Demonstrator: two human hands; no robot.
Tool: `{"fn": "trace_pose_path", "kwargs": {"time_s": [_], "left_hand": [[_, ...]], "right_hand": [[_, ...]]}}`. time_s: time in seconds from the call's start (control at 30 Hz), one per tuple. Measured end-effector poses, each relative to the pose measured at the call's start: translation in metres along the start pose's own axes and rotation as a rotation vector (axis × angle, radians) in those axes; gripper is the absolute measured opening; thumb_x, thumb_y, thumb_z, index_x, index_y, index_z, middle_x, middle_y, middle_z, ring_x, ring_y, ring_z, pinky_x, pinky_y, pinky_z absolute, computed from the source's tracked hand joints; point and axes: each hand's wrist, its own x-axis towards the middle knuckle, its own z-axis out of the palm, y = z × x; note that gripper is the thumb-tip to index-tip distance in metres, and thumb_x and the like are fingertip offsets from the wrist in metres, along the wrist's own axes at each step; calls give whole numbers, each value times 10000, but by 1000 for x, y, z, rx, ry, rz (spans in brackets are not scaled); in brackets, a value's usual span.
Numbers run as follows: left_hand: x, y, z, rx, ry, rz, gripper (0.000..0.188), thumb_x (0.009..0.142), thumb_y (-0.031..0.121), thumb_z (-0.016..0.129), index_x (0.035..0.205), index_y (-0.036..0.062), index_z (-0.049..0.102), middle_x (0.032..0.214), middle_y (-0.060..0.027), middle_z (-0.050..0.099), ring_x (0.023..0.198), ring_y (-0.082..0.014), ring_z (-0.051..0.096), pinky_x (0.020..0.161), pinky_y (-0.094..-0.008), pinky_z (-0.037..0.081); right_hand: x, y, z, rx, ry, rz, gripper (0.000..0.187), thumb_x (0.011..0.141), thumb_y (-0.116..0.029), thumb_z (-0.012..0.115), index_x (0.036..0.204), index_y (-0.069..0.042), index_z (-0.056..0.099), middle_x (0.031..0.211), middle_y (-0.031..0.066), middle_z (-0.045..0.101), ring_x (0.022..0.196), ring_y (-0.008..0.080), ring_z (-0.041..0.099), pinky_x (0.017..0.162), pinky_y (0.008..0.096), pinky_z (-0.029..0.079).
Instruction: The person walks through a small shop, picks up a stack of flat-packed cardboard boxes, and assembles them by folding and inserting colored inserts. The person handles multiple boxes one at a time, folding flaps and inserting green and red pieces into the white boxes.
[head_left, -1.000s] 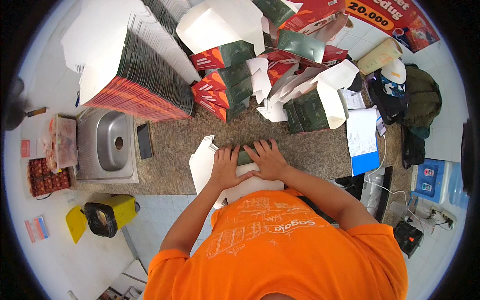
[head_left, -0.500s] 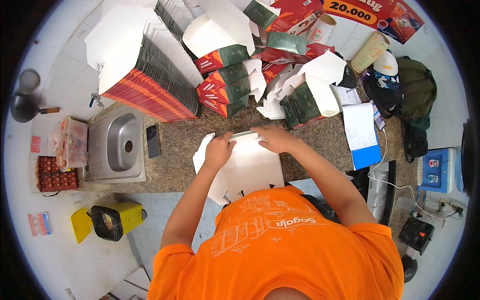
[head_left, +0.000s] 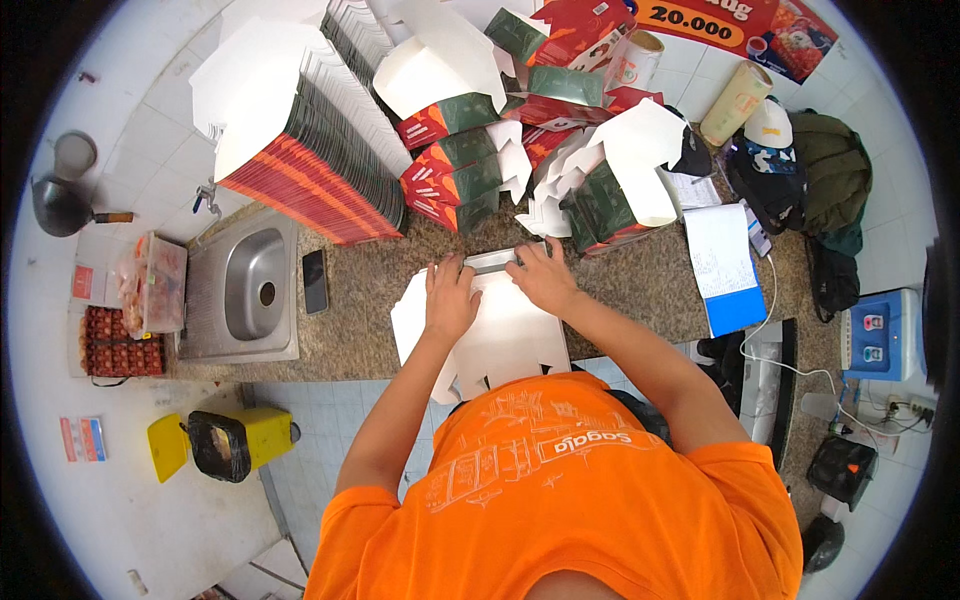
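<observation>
L hand, R hand | fingers on wht carton, can't tell if clamped | near edge behind shirt

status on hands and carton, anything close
Left hand, right hand at far edge of white cardboard carton blank. Red-and-green cardboard boxes close beyond.

White cardboard box blank, plain side up; lies on the counter; slotted near edge overhanging
</observation>
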Motion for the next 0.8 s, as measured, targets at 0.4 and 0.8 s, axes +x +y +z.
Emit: {"fn": "trace_pose_path", "kwargs": {"time_s": [0.4,0.8], "left_hand": [[61,-34,-25,-184,-644,14,428,729,358,865,1058,108,756,1287,-170,646,1316,-400,555,1079,-600,419],[60,-31,0,-632,-1136,-209,1080,913,913,316,1295,-21,699,1335,-246,677,1203,-360,647,1062,-448,480]], "right_hand": [[44,24,-12,377,-591,-52,348,956,-224,700,1269,-100,611,1165,251,650,1037,452,681,886,554,543],[5,6,-47,297,-410,-135,327,1035,-292,545,1269,-63,547,1017,210,713,972,401,722,829,534,563]]}}
